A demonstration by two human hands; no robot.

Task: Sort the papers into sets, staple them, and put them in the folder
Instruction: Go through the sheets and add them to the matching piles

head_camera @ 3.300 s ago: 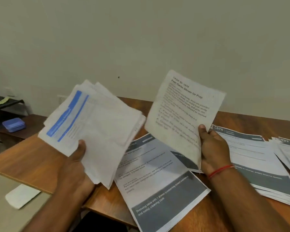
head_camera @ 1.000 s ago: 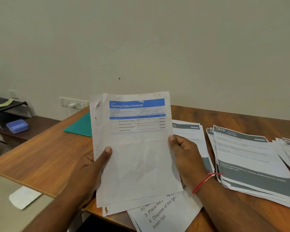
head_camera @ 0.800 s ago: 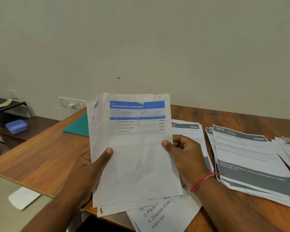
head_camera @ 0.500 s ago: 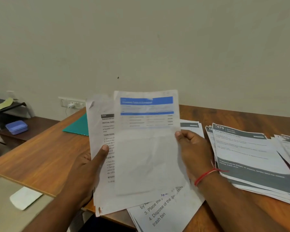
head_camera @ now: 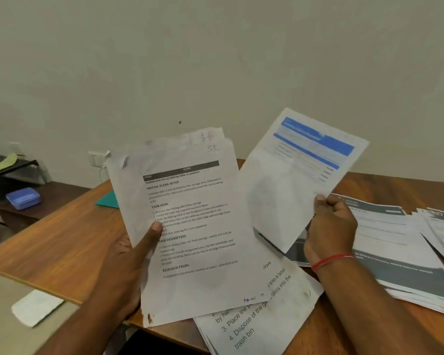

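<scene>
My left hand (head_camera: 128, 262) grips a small stack of crumpled white papers (head_camera: 198, 226) above the table's near edge; the top sheet has a dark header bar and black printed text. My right hand (head_camera: 331, 226) pinches a single sheet with a blue header (head_camera: 297, 175), held tilted up and to the right of the stack. Under both lies a printed page with large text (head_camera: 256, 324). A teal folder (head_camera: 109, 201) peeks out behind the held stack. No stapler is in view.
Piles of grey-banded papers (head_camera: 395, 252) cover the right half of the wooden table (head_camera: 62, 242). A blue box (head_camera: 23, 198) sits on a low dark shelf at the left. A white slip (head_camera: 36, 307) lies on the floor at the lower left.
My right hand has pulled the blue-header sheet off the stack and swung it up to the right. The text page beneath is now the top sheet in my left hand.
</scene>
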